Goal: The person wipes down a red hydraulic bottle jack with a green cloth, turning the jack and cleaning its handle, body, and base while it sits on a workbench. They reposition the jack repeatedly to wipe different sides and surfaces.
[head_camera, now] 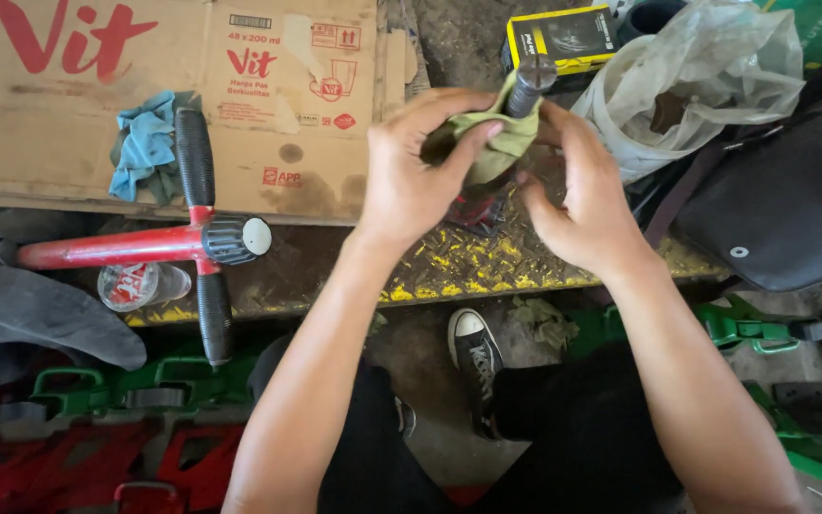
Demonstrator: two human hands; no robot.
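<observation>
My left hand [411, 167] is wrapped around a yellow-green cloth [501, 143] that covers a dark cylindrical part [531, 84] with a ribbed black end sticking up. On the other side, my right hand [577, 195] grips the lower part of the same cloth and object. Both hands are held above a yellow-flecked metal tread plate [487, 266]. What lies under the cloth is mostly hidden.
A red T-handled floor pump [192, 238] with black grips lies on flattened cardboard [97, 143] beside a blue rag [145, 143] and a plastic cup [140, 284]. A yellow-black box [563, 38], a clear plastic bag [706, 76] and a black bag [792, 209] sit right. Green [145, 385] and red [78, 466] stands flank my black sneaker [476, 366].
</observation>
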